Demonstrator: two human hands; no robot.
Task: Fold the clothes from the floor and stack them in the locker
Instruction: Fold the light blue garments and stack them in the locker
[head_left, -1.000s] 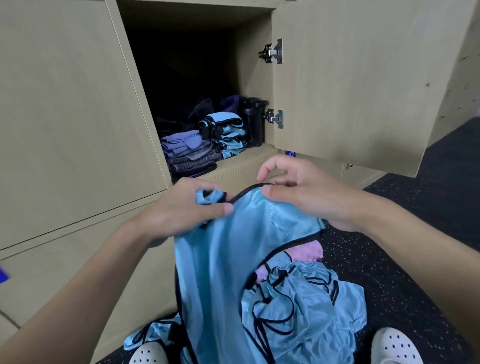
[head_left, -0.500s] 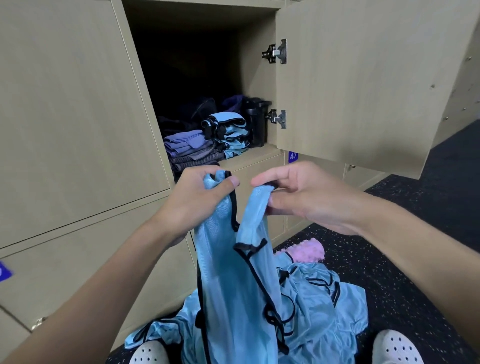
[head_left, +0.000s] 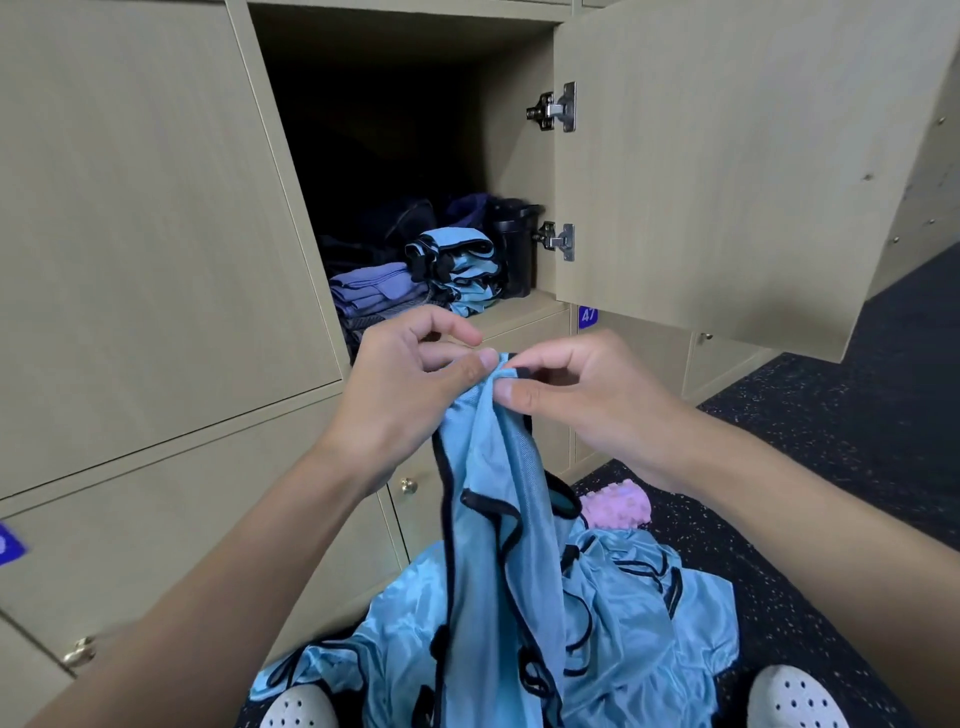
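A light blue garment with black trim (head_left: 498, 499) hangs bunched in front of me. My left hand (head_left: 405, 395) and my right hand (head_left: 582, 400) both pinch its top edge, close together, just below the open locker (head_left: 514, 322). Inside the locker lie a folded purple-grey stack (head_left: 371, 293) and a folded blue stack (head_left: 462, 270). More blue garments (head_left: 639, 613) lie in a heap on the floor, with a pink fuzzy item (head_left: 618, 504) behind them.
The locker door (head_left: 727, 171) stands open to the right. A black bottle (head_left: 514, 249) is inside by the hinge. Closed lockers with brass knobs (head_left: 408, 486) lie below and to the left. White perforated shoes (head_left: 795, 699) show at the bottom on the dark speckled floor.
My hands have come together at the top of the garment and lifted it, so it now hangs narrower and bunched instead of spread wide.
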